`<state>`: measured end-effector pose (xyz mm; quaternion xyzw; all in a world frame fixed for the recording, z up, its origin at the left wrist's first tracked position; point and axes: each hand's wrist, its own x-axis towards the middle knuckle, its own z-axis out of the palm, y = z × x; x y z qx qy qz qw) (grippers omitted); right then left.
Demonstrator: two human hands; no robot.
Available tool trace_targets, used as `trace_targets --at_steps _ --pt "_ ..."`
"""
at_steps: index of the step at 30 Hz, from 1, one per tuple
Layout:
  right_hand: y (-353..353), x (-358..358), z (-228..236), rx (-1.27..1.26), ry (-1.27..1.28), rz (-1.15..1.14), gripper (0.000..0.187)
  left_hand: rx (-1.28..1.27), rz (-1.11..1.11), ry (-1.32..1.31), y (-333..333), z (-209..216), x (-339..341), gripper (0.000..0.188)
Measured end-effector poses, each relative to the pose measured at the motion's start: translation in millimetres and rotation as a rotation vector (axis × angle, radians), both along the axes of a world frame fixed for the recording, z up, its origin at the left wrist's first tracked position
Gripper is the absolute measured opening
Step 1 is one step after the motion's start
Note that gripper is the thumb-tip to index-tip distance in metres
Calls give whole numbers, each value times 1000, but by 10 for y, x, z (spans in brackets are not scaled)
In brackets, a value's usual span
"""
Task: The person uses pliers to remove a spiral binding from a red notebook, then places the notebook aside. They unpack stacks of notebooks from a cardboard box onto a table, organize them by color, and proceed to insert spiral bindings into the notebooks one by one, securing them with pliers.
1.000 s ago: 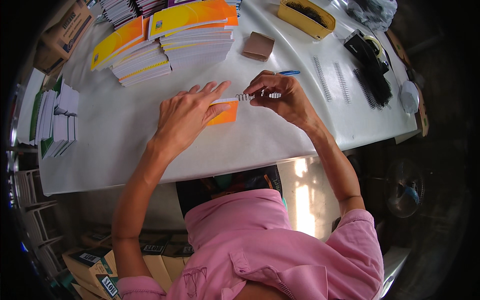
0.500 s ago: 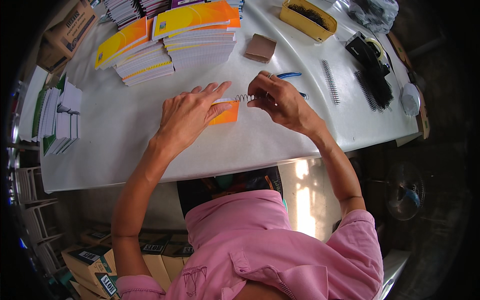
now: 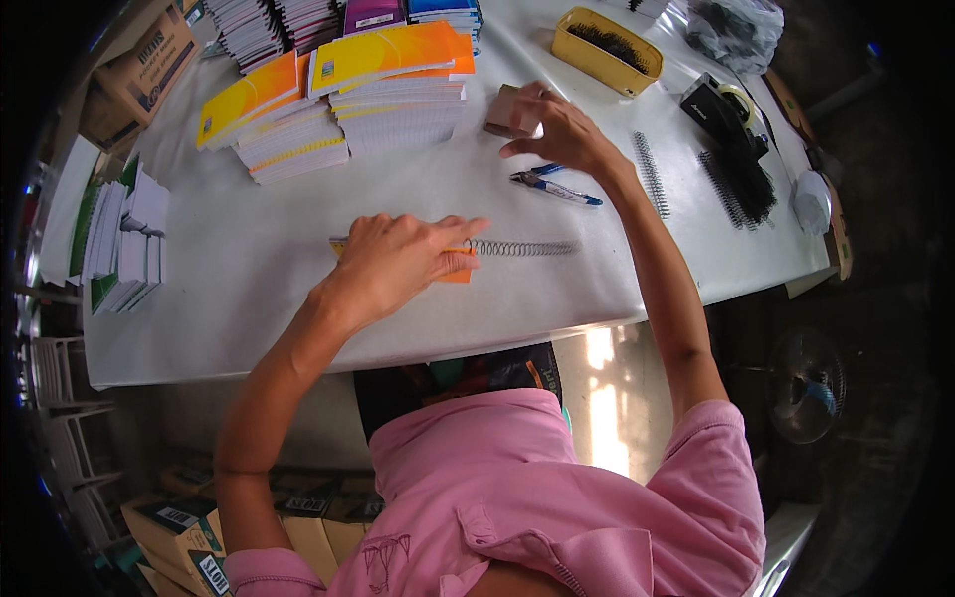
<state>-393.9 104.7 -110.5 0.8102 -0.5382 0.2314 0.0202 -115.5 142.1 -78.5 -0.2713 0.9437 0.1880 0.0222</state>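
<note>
My left hand (image 3: 398, 257) is closed on a small orange notebook (image 3: 458, 278), its thumb and fingers at the bound edge. The hand covers most of the notebook. A dark wire spiral coil (image 3: 527, 248) sticks out to the right from that edge, above the white tabletop. Further up and to the right, my right hand (image 3: 565, 131) has its fingers apart over the edge of a brown block (image 3: 505, 110), partly hiding it. Whether the fingertips touch the block I cannot tell. Just below this hand lie blue-handled cutting pliers (image 3: 557, 185).
Yellow-orange notebooks (image 3: 383, 58) stand in stacks at the back, with green-edged ones (image 3: 129, 239) at far left. A yellow tray (image 3: 607, 58) holds dark coils. Loose coils (image 3: 652, 174) and a black tape dispenser (image 3: 721, 114) lie to the right. A cardboard box (image 3: 139, 80) stands back left.
My right hand has let go of the coil and moved up to the brown block, uncovering the pliers. My left hand and the notebook have come nearer to me; the coil now shows at length.
</note>
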Motion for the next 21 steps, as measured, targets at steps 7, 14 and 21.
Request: trace_targets --at_steps 7,14,21 --pt "-261 -228 115 459 -234 -50 51 -402 84 213 31 -206 423 50" --pt "367 570 226 1014 -399 293 59 -136 124 -7 -21 26 402 55" --pt "336 542 223 846 -442 388 66 -143 101 67 -126 -63 373 60"
